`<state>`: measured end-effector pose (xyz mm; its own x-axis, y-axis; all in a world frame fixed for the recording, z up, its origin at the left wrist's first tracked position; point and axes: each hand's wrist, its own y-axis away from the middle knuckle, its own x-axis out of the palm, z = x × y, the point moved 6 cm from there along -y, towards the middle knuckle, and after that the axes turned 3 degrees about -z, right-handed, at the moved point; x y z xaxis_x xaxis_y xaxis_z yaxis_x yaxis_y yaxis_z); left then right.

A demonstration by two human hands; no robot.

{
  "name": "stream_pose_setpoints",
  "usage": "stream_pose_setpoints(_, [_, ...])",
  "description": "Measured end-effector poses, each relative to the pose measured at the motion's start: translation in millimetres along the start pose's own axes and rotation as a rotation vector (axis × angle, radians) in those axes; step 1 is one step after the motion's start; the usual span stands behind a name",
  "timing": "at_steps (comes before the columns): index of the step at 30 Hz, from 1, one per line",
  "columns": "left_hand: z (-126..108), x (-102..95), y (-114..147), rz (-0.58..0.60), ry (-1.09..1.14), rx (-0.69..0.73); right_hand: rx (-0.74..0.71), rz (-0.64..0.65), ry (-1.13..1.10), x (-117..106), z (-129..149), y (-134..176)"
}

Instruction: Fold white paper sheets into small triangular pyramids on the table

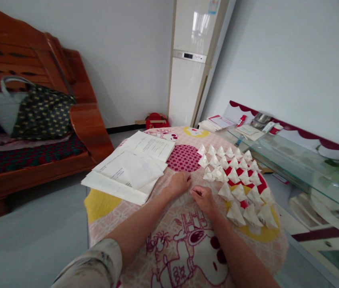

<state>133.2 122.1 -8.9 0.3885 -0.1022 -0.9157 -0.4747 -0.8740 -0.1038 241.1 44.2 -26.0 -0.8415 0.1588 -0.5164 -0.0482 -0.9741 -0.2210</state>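
Both hands are close together above the middle of a round table, a small gap between them. My left hand (180,183) is curled closed, its knuckles upward, beside the right edge of a stack of printed paper sheets (136,170). Fingers pinched together, my right hand (204,199) points toward the left one. Whatever either hand holds, if anything, is hidden or too small to make out. To the right of my right hand stand rows of several small folded white paper pieces (233,176), pointed at the top.
A patterned cloth (163,224) with cartoon figures covers the table. Along the right runs a glass-topped cabinet (295,170) bearing papers and a metal bowl (263,117). A wooden bench (93,132) with bags stands left; a tall white air conditioner (185,88) fills the corner.
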Motion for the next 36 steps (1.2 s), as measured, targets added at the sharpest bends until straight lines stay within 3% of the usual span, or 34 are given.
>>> stream_pose_setpoints(15, [-4,7.8,11,-0.049,0.070,-0.046,-0.003,-0.019,0.004,-3,0,-1])
stream_pose_setpoints(23, [6,8.1,9,-0.053,0.129,-0.012,0.006,-0.024,0.007,-2,-1,3])
stream_pose_setpoints(36, [4,5.4,14,-0.031,0.164,0.023,0.000,-0.010,0.050,-1,1,9])
